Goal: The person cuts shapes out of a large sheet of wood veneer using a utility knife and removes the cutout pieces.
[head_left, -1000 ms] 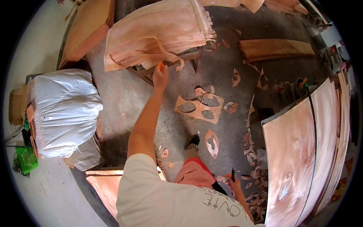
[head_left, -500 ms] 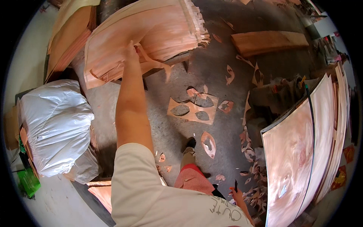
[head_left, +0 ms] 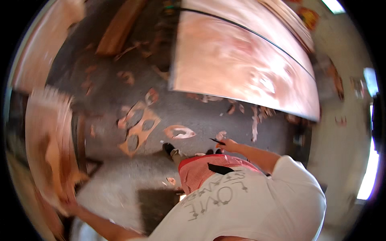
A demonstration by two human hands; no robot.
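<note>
A broad stack of thin, pinkish wood sheets (head_left: 45, 116) lies at left, the left hand (head_left: 69, 205) at its near end (too blurred to tell whether those fingers grip). The right hand (head_left: 229, 145) clasps a slim, dark, pointed tool (head_left: 217, 141). Sheet handling seems in hand; the next move calls for a sure edge hold.

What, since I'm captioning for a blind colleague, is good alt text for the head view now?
A blurred left hand is at the edge of a stack of wood veneer sheets, while the right hand holds a slim dark tool. A cut veneer sheet with leaf-shaped holes lies near scraps on the grey floor.
</note>
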